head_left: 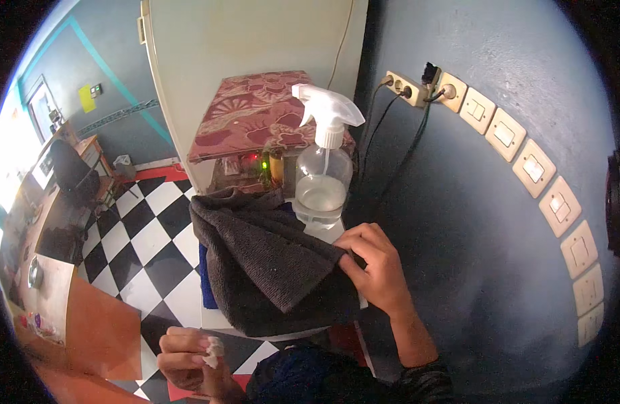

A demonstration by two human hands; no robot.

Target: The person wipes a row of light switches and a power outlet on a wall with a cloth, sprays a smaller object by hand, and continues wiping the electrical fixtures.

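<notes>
My right hand (375, 264) pinches the right-hand edge of a dark grey towel (276, 252), which lies bunched and folded on a white surface (331, 233). Down at the lower left, my left hand (192, 360) is closed, with a small crumpled white wad (214, 351) between thumb and fingers; it looks like tissue, though I cannot be sure. Just behind the towel stands an upright clear spray bottle (323, 192) with a white trigger head, partly filled with clear liquid. A strip of dark blue cloth (207, 279) shows under the towel's left side.
Beyond the bottle is a shelf or cabinet under a red patterned cover (249, 114), with small lights inside. On the right wall are a row of switches (504, 135) and a socket strip (405, 89) with hanging cables. A chair (74, 172) and desk (47, 283) stand left on the checkered floor (155, 242).
</notes>
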